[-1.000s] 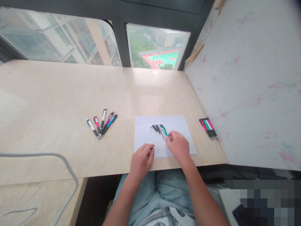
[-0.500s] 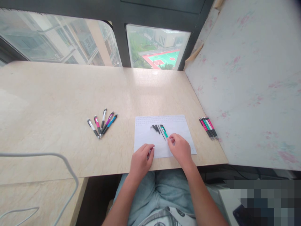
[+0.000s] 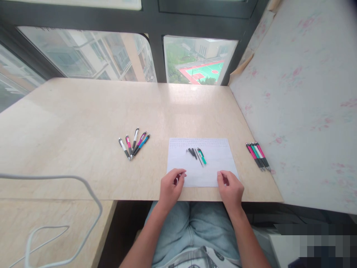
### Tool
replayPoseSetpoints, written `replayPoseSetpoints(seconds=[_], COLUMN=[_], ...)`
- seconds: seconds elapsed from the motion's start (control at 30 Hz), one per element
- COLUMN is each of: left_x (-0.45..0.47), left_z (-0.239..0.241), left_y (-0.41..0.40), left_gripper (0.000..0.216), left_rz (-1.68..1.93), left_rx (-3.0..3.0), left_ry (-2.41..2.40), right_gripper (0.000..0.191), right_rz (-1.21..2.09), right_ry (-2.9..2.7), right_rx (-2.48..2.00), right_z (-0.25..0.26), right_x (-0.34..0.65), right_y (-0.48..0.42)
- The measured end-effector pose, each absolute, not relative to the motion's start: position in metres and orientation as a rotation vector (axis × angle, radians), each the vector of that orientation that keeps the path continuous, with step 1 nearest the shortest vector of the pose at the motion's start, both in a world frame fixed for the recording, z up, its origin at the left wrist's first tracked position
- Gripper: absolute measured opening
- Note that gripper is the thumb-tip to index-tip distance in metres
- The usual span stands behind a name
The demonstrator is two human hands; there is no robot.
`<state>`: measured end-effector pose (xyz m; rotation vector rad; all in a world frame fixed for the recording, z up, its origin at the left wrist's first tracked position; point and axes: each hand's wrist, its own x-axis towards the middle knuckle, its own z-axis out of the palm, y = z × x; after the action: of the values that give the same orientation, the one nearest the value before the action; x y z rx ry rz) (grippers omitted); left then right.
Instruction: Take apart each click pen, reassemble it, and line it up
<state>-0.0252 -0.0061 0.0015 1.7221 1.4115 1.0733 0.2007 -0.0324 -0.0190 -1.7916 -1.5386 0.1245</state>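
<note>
On a white sheet of paper [image 3: 203, 179] lies a taken-apart pen. Its green barrel with a black clip [image 3: 202, 156] rests beside a thin dark refill [image 3: 199, 159]. Left of these are small black pen parts [image 3: 192, 152] and a tiny piece too small to name. My left hand [image 3: 170, 187] rests at the sheet's lower left edge, fingers curled in toward the thumb. Over the lower right edge, my right hand [image 3: 231, 188] is likewise closed. Nothing shows in either hand, and both are apart from the pen parts.
Several assembled pens [image 3: 135, 145] fan out on the left of the table [image 3: 92, 119]. Another row of pens [image 3: 258, 156] lies at the right, near the floral wall panel [image 3: 304, 111]. A white cable [image 3: 92, 197] loops at the lower left. Windows stand behind the table.
My right hand has let go of the green barrel, which now lies on the paper, and has drawn back to the right and toward me. The view has shifted slightly.
</note>
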Motion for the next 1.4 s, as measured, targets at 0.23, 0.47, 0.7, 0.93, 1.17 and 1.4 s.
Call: replayPoseSetpoints(seconds=[0.23,0.47,0.7,0.93,1.17,1.4], left_x=[-0.025,-0.025,-0.02,-0.023,-0.016,-0.013], left_z=[0.001,-0.004,0.0,-0.002,0.011,0.005], left_y=[-0.006,-0.006,-0.006,-0.007,0.001,0.0], left_gripper=[0.016,0.016,0.016,0.015,0.016,0.018], left_rz=[1.07,1.002,0.806,0.943,1.07,1.042], left_rx=[1.727,1.848,2.072,1.975,1.695,1.374], left_ry=[1.42,1.415,1.415,1.39,1.365,1.233], right_gripper=[0.027,0.025,0.026,0.025,0.021,0.012], right_rz=[0.205,0.276,0.3,0.379,0.305,0.267], right_ry=[-1.547,-1.548,-1.616,-1.598,-1.68,-1.709], right_rx=[-1.752,-1.782,-1.836,-1.91,-2.002,-2.201], right_z=[-0.022,-0.023,-0.024,-0.016,0.004,0.007], right_x=[0.201,0.201,0.2,0.199,0.178,0.16], right_y=[-0.029,-0.027,-0.025,-0.02,0.007,0.03])
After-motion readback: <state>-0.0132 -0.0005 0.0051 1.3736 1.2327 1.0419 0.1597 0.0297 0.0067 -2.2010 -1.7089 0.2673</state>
